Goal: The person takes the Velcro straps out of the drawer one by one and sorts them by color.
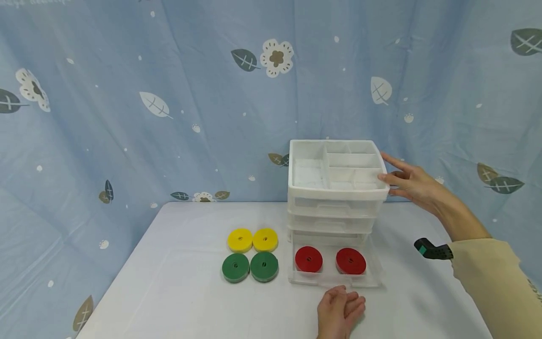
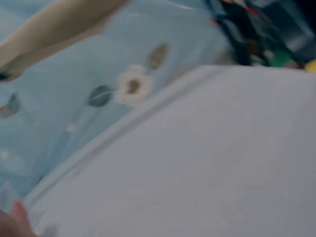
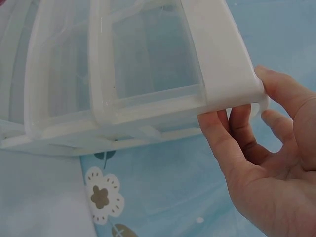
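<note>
A: ok so what's the right hand (image 1: 417, 183) doing up there?
B: gripping the back right part of the white drawer unit (image 1: 334, 195), up at the top rim. Right wrist view shows it nicely: thumb on the rim, fingers bent in against the side below it, so yeah, clamped on the unit.
A: and where's the unit sitting?
B: far side of the white table (image 1: 182, 282), right of the middle, just in front of the blue curtain (image 1: 211, 117) with the leaf and flower print. Top is a divided tray, two clear drawers below that are pushed in, and the bottom drawer (image 1: 306, 279) is out toward the person.
A: anything in it?
B: two red discs (image 1: 308, 259), lying flat side by side with a gap between them.
A: left hand (image 1: 338, 310)?
B: right at the middle of that drawer's front edge. Fingers are loosely bent, a bit apart. Can't tell if the tips actually touch the plastic, and the left wrist view is too blurry to help.
A: rest of the stuff?
B: left of the drawer, two yellow discs (image 1: 240, 240) touching or nearly so, with two green discs (image 1: 264, 266) just in front of them. Oh, and a black gadget (image 1: 438, 251) poking out by the cream right sleeve (image 1: 487, 278).
</note>
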A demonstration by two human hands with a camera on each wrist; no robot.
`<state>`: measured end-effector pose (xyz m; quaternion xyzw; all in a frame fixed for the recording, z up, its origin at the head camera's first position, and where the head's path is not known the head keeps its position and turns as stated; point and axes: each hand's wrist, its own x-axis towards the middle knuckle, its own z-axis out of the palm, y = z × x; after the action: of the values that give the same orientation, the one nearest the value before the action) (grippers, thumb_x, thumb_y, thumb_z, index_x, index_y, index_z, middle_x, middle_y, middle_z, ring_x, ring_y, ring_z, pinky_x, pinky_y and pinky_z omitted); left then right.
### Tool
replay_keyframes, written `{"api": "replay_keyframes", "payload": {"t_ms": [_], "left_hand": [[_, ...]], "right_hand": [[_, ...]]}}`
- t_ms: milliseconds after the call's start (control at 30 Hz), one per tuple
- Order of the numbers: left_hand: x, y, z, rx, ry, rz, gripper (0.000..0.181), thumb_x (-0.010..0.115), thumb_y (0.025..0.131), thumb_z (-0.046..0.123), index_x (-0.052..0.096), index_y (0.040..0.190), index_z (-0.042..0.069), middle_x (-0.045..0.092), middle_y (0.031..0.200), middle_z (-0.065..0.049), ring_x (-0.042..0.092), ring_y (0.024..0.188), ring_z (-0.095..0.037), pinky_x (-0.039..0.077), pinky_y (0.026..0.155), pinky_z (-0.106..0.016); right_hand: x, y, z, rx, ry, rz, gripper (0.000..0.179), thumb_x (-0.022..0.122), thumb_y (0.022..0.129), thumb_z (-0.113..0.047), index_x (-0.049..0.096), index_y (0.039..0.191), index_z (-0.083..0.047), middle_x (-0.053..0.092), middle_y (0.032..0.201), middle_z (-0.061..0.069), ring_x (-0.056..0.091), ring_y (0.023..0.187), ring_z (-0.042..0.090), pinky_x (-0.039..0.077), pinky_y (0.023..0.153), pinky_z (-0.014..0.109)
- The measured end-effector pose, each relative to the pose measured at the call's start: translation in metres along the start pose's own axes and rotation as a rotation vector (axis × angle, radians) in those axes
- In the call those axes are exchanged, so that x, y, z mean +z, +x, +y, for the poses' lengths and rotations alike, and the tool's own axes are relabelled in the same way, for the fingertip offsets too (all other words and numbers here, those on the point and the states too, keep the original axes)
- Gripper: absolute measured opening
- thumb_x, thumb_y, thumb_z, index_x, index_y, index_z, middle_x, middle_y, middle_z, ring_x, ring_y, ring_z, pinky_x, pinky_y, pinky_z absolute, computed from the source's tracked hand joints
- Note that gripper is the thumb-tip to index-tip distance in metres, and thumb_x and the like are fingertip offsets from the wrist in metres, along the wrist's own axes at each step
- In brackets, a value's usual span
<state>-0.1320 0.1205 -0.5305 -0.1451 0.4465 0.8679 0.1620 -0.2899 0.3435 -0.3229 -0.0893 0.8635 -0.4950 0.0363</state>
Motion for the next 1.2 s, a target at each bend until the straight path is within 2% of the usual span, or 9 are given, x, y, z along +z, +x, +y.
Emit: {"api": "replay_keyframes", "payload": {"t_ms": [67,167,267,367,500,600,833,1000,1200], "left_hand": [[0.005,-0.005,0.001,-0.023,0.079,-0.104,0.025,0.058,0.099,0.018,0.056,0.115,0.0,0.07,0.099,-0.014,0.074,0.089,-0.022,0.062,0.081,-0.037],[0.016,-0.011,0.013,0.037,0.225,-0.33,0.019,0.063,0.096,0.017,0.062,0.109,0.003,0.07,0.092,-0.006,0.073,0.079,-0.014,0.063,0.073,-0.032],[0.024,-0.012,0.037,0.202,0.474,-0.56,0.018,0.063,0.095,0.019,0.064,0.108,0.008,0.067,0.091,0.006,0.068,0.076,-0.001,0.061,0.068,-0.024],[0.033,-0.006,0.065,0.431,0.824,-0.664,0.017,0.066,0.094,0.024,0.066,0.106,0.012,0.067,0.092,0.012,0.062,0.077,0.008,0.056,0.068,-0.014],[0.043,0.01,0.095,0.704,1.338,-0.616,0.019,0.069,0.091,0.035,0.066,0.106,0.023,0.067,0.099,0.014,0.058,0.083,0.009,0.047,0.072,-0.005],[0.048,0.025,0.107,0.813,1.643,-0.498,0.027,0.071,0.089,0.042,0.066,0.11,0.027,0.063,0.102,0.015,0.056,0.084,0.004,0.043,0.069,-0.006],[0.053,0.054,0.114,0.707,1.927,-0.28,0.043,0.078,0.081,0.046,0.064,0.119,0.03,0.059,0.107,0.009,0.053,0.093,-0.007,0.048,0.067,-0.02],[0.055,0.066,0.108,0.592,1.98,-0.251,0.058,0.081,0.075,0.052,0.062,0.126,0.034,0.06,0.115,0.009,0.054,0.103,-0.012,0.051,0.077,-0.028],[0.059,0.071,0.096,0.577,2.1,-0.232,0.055,0.079,0.074,0.058,0.061,0.124,0.048,0.059,0.118,0.011,0.053,0.106,-0.012,0.05,0.075,-0.029]], "right_hand": [[0.0,0.0,0.0,0.003,0.001,0.002,0.079,0.061,0.096,-0.04,0.009,0.156,-0.041,0.051,0.129,0.008,0.062,0.105,0.006,0.053,0.1,0.039],[-0.001,-0.001,0.001,0.004,0.004,-0.006,0.079,0.061,0.096,-0.04,0.009,0.156,-0.041,0.048,0.133,0.009,0.061,0.105,0.003,0.054,0.1,0.039],[-0.001,-0.001,0.001,0.005,0.016,-0.015,0.08,0.061,0.096,-0.04,0.008,0.156,-0.041,0.046,0.134,0.008,0.06,0.105,0.001,0.056,0.098,0.033],[-0.001,-0.001,0.0,0.008,0.028,-0.014,0.079,0.061,0.097,-0.039,0.009,0.156,-0.04,0.049,0.131,0.005,0.061,0.105,0.001,0.057,0.093,0.027],[0.0,0.0,0.0,0.007,0.034,-0.02,0.079,0.06,0.097,-0.039,0.009,0.156,-0.041,0.054,0.125,0.001,0.062,0.106,0.002,0.057,0.096,0.03],[0.0,0.0,0.0,0.006,0.028,-0.024,0.079,0.06,0.097,-0.04,0.008,0.156,-0.041,0.054,0.126,0.003,0.061,0.106,0.001,0.055,0.099,0.036],[0.0,-0.001,-0.001,0.014,0.015,-0.017,0.079,0.059,0.097,-0.04,0.006,0.156,-0.042,0.043,0.14,0.014,0.06,0.104,-0.002,0.056,0.097,0.033],[0.001,0.0,0.0,0.017,0.01,-0.013,0.079,0.06,0.097,-0.04,0.007,0.156,-0.042,0.042,0.142,0.016,0.06,0.105,0.0,0.057,0.095,0.031],[0.0,0.002,0.001,0.017,-0.006,-0.008,0.08,0.06,0.096,-0.042,0.007,0.156,-0.043,0.045,0.139,0.015,0.06,0.106,0.002,0.057,0.094,0.03]]}}
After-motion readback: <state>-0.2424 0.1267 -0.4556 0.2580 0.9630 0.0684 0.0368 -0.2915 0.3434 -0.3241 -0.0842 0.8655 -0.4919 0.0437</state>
